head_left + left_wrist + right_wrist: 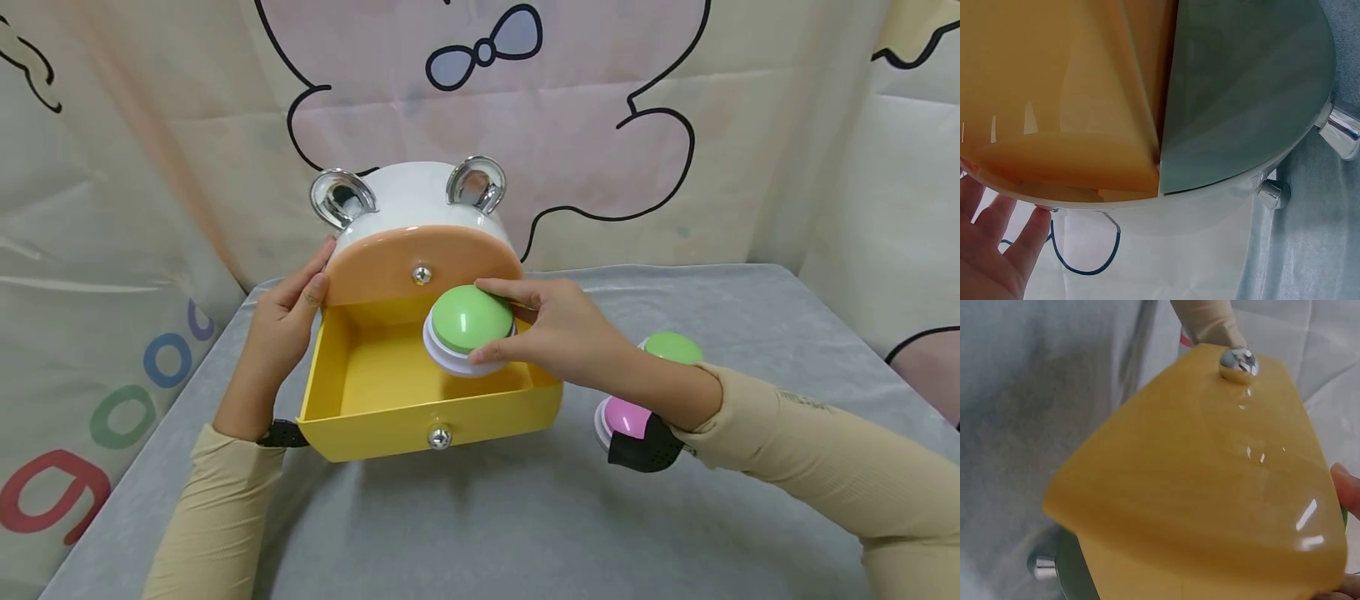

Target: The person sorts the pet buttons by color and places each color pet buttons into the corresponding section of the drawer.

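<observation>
A green-domed disc sits near the centre of the head view, above the right half of a pulled-out yellow drawer. Its glossy dome points up toward the camera, the axis leaning slightly, with the stepped white base turned to the lower left of the frame. The right hand pinches it by the rim between thumb and fingers.

The drawer's long axis runs across the frame, climbing a little toward the right; its smooth front, with a round silver knob, points to the bottom of the frame. It juts from a rounded cabinet with a shiny white shell, a peach upper front and mirror-bright ears. In the left wrist view a dark green lower panel and stubby metallic feet show.

The left hand rests against the cabinet's left side, fingers extended along the shell, thumb near the front edge.

On the soft grey cloth of the counter, right of centre, lie another green-domed disc and a pink-domed disc, both partly hidden by the right forearm and its black strap.
</observation>
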`<state>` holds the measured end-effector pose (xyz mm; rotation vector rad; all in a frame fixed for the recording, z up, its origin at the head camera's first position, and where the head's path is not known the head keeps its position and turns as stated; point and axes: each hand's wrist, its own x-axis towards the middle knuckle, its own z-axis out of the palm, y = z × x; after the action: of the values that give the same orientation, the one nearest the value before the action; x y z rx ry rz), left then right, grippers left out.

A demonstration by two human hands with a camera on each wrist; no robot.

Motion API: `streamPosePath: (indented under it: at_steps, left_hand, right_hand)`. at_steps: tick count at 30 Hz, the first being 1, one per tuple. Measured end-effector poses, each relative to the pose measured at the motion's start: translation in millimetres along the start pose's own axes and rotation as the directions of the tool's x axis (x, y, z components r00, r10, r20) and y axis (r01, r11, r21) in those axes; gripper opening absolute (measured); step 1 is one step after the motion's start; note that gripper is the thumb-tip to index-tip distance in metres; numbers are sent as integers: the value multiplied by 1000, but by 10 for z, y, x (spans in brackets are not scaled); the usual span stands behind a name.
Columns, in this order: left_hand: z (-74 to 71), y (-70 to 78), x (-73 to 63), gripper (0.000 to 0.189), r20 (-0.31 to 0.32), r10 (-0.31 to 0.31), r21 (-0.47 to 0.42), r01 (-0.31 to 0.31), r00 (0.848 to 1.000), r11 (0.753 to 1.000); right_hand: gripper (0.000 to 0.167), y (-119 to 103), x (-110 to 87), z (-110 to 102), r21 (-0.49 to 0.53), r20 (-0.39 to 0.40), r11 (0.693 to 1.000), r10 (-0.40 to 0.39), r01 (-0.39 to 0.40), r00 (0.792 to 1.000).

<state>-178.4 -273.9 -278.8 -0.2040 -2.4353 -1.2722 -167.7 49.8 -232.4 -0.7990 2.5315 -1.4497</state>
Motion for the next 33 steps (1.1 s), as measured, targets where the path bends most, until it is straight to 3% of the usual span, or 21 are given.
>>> streamPosePath:
  at_steps: [13, 23, 33]
  left_hand:
    - [-17, -3, -2, 43, -21, 19, 7, -19, 1000, 1000]
    - [-8, -24, -11, 43, -17, -2, -3, 2, 1000, 1000]
    - [-6, -21, -11, 42, -11, -10, -8, 10, 1000, 1000]
  right_hand:
    - [76, -51, 190, 265, -22, 127, 998, -56, 60, 990]
    - [78, -126, 359, 471, -78, 188, 996, 50, -36, 981]
    - [73, -247, 457, 609, -40, 205, 994, 108, -102, 973]
